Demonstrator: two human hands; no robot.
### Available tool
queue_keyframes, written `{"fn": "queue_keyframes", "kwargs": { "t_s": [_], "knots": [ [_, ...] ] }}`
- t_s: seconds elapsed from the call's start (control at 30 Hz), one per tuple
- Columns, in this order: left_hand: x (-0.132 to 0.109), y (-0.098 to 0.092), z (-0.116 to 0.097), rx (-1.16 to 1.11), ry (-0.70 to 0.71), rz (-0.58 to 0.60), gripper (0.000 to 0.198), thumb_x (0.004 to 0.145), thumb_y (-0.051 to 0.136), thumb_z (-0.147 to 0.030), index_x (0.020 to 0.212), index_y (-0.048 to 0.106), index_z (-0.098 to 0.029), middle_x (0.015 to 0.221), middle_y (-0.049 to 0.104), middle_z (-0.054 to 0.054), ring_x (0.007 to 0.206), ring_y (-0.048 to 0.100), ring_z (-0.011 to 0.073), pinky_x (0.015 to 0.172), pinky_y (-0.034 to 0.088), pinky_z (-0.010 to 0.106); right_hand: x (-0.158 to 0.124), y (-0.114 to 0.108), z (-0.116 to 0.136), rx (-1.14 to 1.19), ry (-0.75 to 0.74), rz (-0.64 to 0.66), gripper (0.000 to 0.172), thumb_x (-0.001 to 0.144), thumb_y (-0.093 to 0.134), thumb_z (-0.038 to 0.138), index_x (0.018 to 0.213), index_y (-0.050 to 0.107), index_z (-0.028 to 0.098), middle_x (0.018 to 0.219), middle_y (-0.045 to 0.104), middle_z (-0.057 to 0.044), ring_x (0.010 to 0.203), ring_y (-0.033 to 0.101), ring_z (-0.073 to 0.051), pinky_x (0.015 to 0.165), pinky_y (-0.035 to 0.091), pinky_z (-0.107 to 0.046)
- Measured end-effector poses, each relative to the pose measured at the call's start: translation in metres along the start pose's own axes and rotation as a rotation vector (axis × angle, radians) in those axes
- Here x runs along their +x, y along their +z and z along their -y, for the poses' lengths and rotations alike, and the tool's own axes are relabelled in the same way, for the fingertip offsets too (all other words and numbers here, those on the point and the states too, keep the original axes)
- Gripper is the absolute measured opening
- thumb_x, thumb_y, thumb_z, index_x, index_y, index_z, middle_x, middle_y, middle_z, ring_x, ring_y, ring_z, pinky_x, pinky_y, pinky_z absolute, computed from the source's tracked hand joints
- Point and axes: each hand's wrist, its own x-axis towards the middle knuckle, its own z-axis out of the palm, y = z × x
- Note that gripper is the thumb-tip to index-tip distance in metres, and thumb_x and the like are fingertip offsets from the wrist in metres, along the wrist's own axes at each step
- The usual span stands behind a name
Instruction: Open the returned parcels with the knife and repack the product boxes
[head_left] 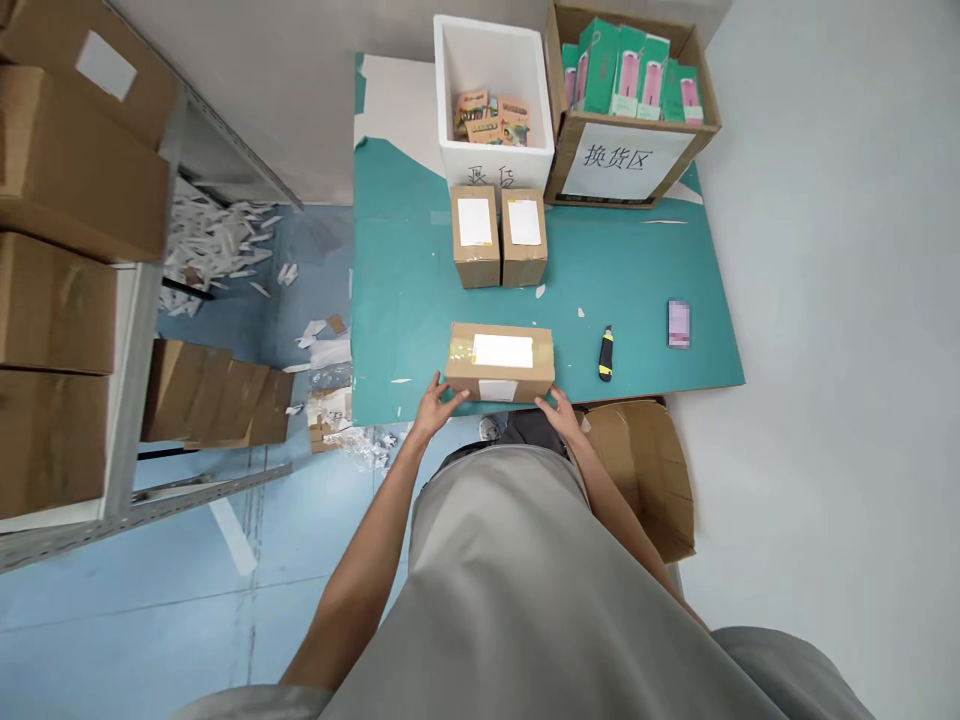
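Note:
A long cardboard box (501, 372) lies near the front edge of the green table, with a white label (502, 350) on top and another white patch on its front side. My left hand (437, 407) is at its front left corner, thumb and fingers against the cardboard. At the front right corner, my right hand (559, 411) touches the box the same way, so it sits between both hands. To its right lies a black and yellow box cutter (606, 354). Two smaller labelled cartons, a left one (475, 238) and a right one (524, 238), stand side by side behind it.
A white foam bin (495, 160) with colourful packets and a carton (634, 165) of green boxes stand at the back of the table (405, 290). A phone-like object (679, 324) lies right. Below is an open carton (637, 470); shelving (135, 400) with boxes stands left.

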Motion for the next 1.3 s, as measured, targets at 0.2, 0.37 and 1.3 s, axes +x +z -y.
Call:
{"fn": "queue_keyframes", "kwargs": {
  "t_s": [0.2,0.37,1.3],
  "knots": [
    [0.007,-0.008,-0.004,-0.227,-0.049,0.020,0.075,0.091,0.077,-0.077,0.129,0.086,-0.013,0.172,0.060,0.025,0.160,0.060,0.0403,0.123,0.058,0.047,0.016,-0.027,0.007,0.134,0.020,-0.034,0.091,0.108,0.047,0.080,0.162,0.069,0.011,0.171,0.063,-0.020,0.161,0.058,-0.032,0.133,0.049,-0.047],
    [0.000,0.001,0.002,-0.302,-0.133,0.042,0.074,0.106,0.052,-0.075,0.135,0.082,-0.013,0.148,0.079,0.020,0.143,0.074,0.0358,0.122,0.059,0.052,0.009,-0.032,0.005,0.218,0.094,-0.043,0.084,0.113,0.035,0.076,0.155,0.076,0.016,0.162,0.072,-0.017,0.155,0.065,-0.033,0.130,0.051,-0.054],
    [0.020,-0.015,-0.025,-0.273,-0.050,-0.189,0.040,0.103,0.064,-0.044,0.116,0.088,-0.014,0.121,0.087,0.014,0.112,0.080,0.0296,0.106,0.064,0.042,0.022,-0.030,0.007,0.301,-0.034,-0.247,0.065,0.102,0.061,0.070,0.134,0.087,0.018,0.134,0.084,-0.018,0.126,0.077,-0.034,0.110,0.063,-0.050]
  ]
}}
